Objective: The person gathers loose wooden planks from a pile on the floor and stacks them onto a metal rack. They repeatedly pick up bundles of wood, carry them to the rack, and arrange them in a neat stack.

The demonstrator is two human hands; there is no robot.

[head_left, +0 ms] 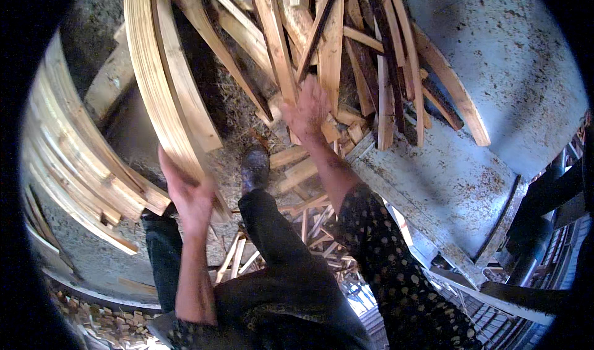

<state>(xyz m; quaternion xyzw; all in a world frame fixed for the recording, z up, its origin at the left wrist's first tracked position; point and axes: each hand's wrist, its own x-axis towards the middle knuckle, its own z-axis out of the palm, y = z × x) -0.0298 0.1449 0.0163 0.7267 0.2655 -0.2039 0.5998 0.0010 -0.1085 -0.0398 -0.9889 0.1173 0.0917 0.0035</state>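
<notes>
Close to its lower end, my left hand (189, 198) grips a long, pale wooden board (151, 72). The thumb lies along the board's left edge, and the fingers are partly hidden and blurred. Right behind that board is another pale board (182, 78). Further right and farther away, my right hand (307, 110) is closed around the lower part of a narrow wooden plank (272, 34). Its fingertips are hard to make out. A thin, dark-edged strip (320, 29) ends just above its knuckles.
Several boards (93, 158) are stacked at the left. Loose slats and bark-edged pieces (387, 72) lean at the far right against a worn pale-blue metal surface (445, 183). Offcuts (303, 170) litter the ground around my shoe (255, 167). Short wood pieces (111, 322) lie lower left.
</notes>
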